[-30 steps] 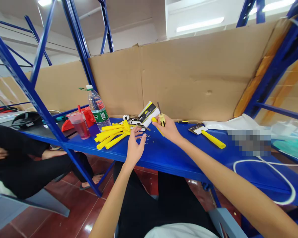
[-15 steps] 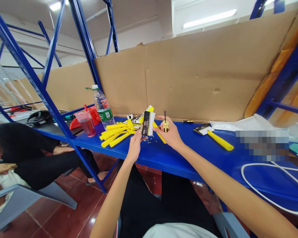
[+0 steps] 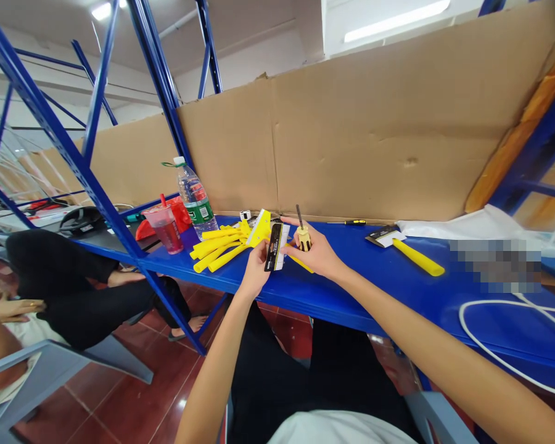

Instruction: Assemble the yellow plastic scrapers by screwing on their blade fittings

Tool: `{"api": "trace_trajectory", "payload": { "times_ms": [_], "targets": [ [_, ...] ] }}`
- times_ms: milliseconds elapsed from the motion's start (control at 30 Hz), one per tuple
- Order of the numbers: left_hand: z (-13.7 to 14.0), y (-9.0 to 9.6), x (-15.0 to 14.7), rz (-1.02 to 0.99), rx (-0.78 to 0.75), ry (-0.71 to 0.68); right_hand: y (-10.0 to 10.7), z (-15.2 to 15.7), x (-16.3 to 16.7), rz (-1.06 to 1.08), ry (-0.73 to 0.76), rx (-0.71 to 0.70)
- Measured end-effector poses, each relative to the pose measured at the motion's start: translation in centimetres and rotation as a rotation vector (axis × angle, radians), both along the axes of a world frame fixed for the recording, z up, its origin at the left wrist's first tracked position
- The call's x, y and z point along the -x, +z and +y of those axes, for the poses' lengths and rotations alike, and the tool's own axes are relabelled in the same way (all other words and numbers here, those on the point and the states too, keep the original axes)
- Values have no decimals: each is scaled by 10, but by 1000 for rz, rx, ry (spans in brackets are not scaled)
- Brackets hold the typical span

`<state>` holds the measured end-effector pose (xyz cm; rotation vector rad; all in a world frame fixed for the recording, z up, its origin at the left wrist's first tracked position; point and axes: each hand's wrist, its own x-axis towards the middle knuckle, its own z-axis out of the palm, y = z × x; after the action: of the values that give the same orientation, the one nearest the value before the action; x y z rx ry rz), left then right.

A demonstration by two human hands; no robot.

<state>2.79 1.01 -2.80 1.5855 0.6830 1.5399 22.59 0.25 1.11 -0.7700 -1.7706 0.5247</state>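
My left hand (image 3: 254, 271) is closed on a black-and-white printed card sleeve (image 3: 274, 248), held upright over the near part of the blue table. In my closed right hand (image 3: 321, 250) is a screwdriver (image 3: 304, 238) with a pale yellow handle, its shaft pointing up. The right fingertips reach the sleeve's right edge. Just behind my left hand a yellow scraper head (image 3: 259, 228) shows, tilted. Part of a yellow handle (image 3: 304, 266) sticks out below my right hand; what it joins is hidden. Several yellow scraper handles (image 3: 219, 250) lie piled to the left.
A sleeved scraper (image 3: 419, 256) lies to the right, with a small screwdriver (image 3: 355, 222) behind it. A water bottle (image 3: 198, 206) and red drink cup (image 3: 166, 229) stand left. A white cable (image 3: 465, 320) curls at right. A seated person's leg (image 3: 87, 296) is beyond the blue post.
The card sleeve has come down slightly and nearer to me, uncovering the yellow scraper head behind it. The screwdriver leans more to the left. My view has shifted a little.
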Motion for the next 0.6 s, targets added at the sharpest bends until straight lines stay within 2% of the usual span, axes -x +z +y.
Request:
{"api": "trace_trajectory", "payload": {
  "times_ms": [233,367,467,600],
  "targets": [
    [1,0,-2,-55,38,5,1,-2,4,-21,45,-80],
    [6,-7,-1,-174,90,36,-2,2,5,-13,-39,-158],
    [7,-8,-3,-339,160,69,-4,3,4,-7,-121,-124],
    [3,-2,-6,-504,206,33,-3,2,2,-17,-156,-37]
  ]
}}
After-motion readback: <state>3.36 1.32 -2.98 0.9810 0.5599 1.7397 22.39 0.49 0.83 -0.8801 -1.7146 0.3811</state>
